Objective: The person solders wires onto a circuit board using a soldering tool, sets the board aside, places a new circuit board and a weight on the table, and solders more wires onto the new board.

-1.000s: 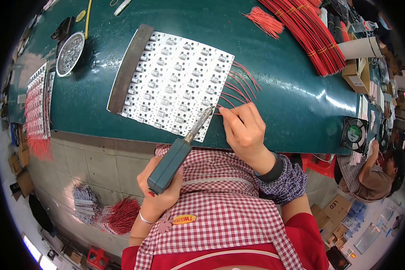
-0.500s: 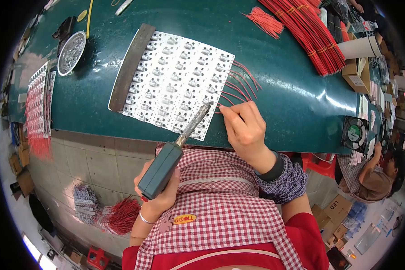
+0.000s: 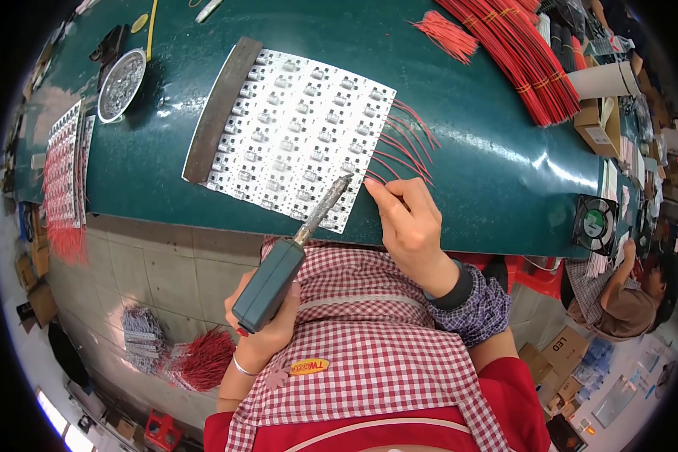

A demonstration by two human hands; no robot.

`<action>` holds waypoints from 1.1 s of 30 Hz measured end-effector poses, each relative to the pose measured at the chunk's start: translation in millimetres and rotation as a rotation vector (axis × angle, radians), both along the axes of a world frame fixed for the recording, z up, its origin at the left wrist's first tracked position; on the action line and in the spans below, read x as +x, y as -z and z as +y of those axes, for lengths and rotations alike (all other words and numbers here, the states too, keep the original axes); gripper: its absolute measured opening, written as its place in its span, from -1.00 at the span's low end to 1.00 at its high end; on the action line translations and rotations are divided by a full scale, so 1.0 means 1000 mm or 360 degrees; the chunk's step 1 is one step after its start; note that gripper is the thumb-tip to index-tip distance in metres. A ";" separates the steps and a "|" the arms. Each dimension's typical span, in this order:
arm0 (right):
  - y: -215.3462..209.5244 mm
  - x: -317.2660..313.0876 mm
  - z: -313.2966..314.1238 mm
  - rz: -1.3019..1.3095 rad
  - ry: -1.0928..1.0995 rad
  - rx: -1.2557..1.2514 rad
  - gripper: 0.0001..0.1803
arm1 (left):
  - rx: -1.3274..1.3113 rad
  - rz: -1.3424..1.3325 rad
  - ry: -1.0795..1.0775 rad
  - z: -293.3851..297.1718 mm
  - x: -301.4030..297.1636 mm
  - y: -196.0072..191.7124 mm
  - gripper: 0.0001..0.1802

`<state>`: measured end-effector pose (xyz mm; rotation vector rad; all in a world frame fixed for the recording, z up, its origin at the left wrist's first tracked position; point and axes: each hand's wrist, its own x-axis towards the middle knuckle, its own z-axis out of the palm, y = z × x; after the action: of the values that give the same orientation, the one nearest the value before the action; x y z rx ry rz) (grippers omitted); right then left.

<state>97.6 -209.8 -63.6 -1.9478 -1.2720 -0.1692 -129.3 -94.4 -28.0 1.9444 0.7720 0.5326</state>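
Note:
My left hand (image 3: 267,331) grips the teal handle of a soldering iron (image 3: 290,256); its metal tip reaches the near right corner of a white panel of small circuit boards (image 3: 294,139) on the green table (image 3: 467,151). My right hand (image 3: 410,226) pinches a thin red wire (image 3: 380,177) at the panel's right edge, where several red wires (image 3: 407,143) stick out from the boards. A dark metal bar (image 3: 220,105) lies along the panel's left edge.
A round metal dish (image 3: 120,74) stands at the far left. Finished panels with red wires (image 3: 64,173) lie at the left end. Bundles of red wires (image 3: 520,53) cover the far right. A small fan (image 3: 595,224) sits at right. Another person (image 3: 629,294) sits lower right.
The soldering iron tip has lifted slightly and moved right, toward the panel's near right corner. My right hand stays at the wires.

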 end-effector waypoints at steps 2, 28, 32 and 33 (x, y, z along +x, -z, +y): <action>0.001 0.000 0.000 -0.0026 -0.0011 0.0039 -0.56 | 0.0005 0.0007 0.0039 0.000 0.000 -0.002 -0.72; 0.001 -0.001 0.002 -0.0043 -0.0045 0.0066 -0.76 | 0.0049 0.0062 0.0118 0.002 0.005 -0.008 -0.83; 0.000 0.000 0.002 -0.0061 -0.0039 0.0058 -0.77 | 0.0010 0.0037 0.0000 0.000 -0.010 0.003 -0.78; 0.000 0.000 0.002 -0.0060 -0.0036 0.0045 -0.78 | 0.0011 0.0033 0.0002 0.000 -0.011 0.004 -0.78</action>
<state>97.6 -208.0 -63.2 -1.9134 -1.3085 -0.2124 -140.6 -94.2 -31.7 1.9597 0.7832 0.5158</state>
